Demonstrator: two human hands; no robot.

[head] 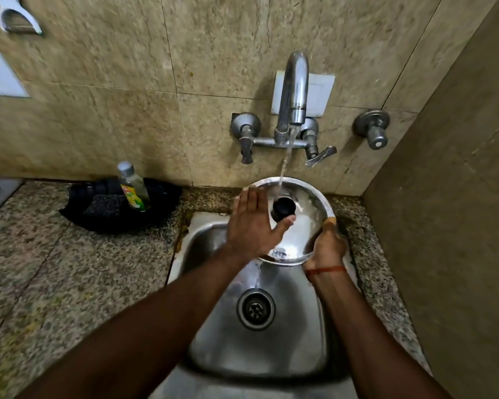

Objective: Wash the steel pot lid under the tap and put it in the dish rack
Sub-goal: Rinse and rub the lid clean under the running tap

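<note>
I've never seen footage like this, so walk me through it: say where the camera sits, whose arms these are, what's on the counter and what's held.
This single picture comes from a camera worn on a person's head, looking down at their own bare arms; there is no machine. The right hand grips the rim of a steel lid over the sink, under water running from the tap. The left hand lies flat on the lid beside its black knob. On the stone counter to the left sits a black tray with a soap bottle and a dark scrub pad. No dish rack shows.
</note>
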